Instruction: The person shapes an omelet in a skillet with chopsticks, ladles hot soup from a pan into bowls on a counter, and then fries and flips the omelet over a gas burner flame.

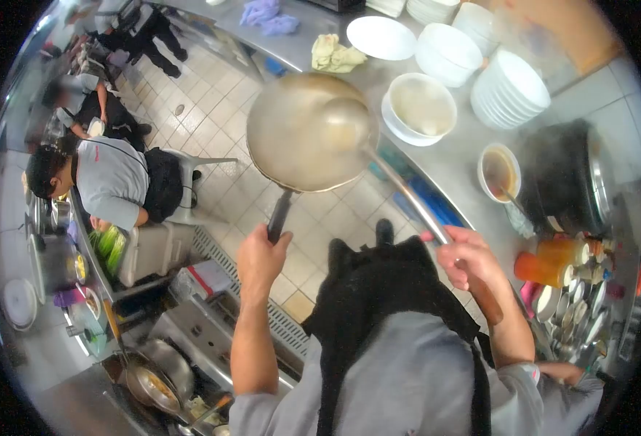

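My left hand (260,256) is closed round the black handle of a wok (284,138), held out over the floor beside the steel counter. Steam blurs what lies inside the wok. In my right hand (467,256) is the long metal handle of a ladle (400,185), fingers wrapped near its end. The ladle's bowl rests within the wok's outline, at its right side, with pale liquid showing around it. Just right of the wok, a white bowl (419,109) with pale, steaming contents stands on the counter edge.
Stacked white bowls (509,91) and a white plate (381,38) stand on the counter (455,156). A cup of brown sauce (500,173) sits by a large black pot (564,174). Orange bottles and spoons are at right. A person (117,178) works at left; pans (153,385) sit lower left.
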Available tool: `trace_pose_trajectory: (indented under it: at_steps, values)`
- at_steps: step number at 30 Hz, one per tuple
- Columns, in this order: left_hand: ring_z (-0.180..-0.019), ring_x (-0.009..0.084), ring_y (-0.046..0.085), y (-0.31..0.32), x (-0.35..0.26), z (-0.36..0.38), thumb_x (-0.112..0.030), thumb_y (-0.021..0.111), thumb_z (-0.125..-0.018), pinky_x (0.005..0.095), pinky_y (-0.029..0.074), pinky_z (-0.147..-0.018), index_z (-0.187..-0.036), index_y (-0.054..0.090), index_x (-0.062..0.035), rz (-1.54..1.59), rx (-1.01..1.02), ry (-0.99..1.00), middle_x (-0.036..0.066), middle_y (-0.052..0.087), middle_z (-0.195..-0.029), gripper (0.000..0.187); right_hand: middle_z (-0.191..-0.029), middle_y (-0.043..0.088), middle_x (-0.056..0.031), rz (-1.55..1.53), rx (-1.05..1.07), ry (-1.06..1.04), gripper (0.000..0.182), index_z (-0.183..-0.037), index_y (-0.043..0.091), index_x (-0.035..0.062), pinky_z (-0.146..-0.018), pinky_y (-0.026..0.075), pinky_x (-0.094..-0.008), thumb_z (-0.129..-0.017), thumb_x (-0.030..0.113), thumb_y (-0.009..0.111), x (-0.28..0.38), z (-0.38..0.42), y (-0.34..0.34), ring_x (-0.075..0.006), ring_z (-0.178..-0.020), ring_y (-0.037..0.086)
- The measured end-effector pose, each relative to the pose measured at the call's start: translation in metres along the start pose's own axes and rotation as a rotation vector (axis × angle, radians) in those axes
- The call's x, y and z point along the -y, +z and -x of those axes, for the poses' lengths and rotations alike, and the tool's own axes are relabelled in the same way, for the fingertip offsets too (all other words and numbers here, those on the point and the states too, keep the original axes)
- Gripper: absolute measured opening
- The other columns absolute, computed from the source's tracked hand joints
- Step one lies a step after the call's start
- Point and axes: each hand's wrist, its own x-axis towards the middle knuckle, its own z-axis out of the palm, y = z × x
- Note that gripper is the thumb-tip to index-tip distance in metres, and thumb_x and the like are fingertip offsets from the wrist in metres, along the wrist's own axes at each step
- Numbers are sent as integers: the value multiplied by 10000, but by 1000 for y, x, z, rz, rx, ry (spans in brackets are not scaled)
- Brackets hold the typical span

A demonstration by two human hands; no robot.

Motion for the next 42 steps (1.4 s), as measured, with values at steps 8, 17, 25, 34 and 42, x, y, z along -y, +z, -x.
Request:
trace_pose_trajectory:
  at_steps: [8,17,25,34,42]
  values:
    - [-623,381,587,-8,4,7,-354,764,-793,438,448,-593,-779,583,24,66,32,-58,187,594,-640,419,-646,462,-13,-287,-20,-113,424,-1263,516,-69,-288,319,-215,-879,109,550,-3,26,-18,-65,-358,373]
    - [-602,371,576,-4,32,24,-345,772,-786,435,449,-591,-747,564,16,74,3,-79,186,575,-626,419,-650,511,-26,64,-351,-292,430,-1257,521,-42,-325,358,-255,-848,81,571,-8,12,-37,-101,-381,431]
    - [-690,401,632,2,54,56,-443,759,-794,451,487,-634,-806,632,-8,116,-36,-137,198,639,-695,453,-667,510,7,523,-570,-314,421,-1304,507,-5,-366,359,-235,-894,69,571,-23,-9,-41,-79,-453,464]
    - [-724,423,636,20,32,163,-582,646,-862,483,485,-651,-814,617,12,359,-152,-409,251,640,-735,597,-626,450,37,441,-143,-528,535,-1410,449,19,-365,335,-200,-919,146,620,23,-80,-18,-51,-415,415]
    - [-739,397,653,117,-77,326,-532,600,-916,463,510,-679,-887,664,-30,516,-488,-810,215,661,-767,507,-611,416,51,537,433,-390,523,-1413,447,39,-343,306,-205,-907,82,572,12,-162,-9,-44,-398,362]
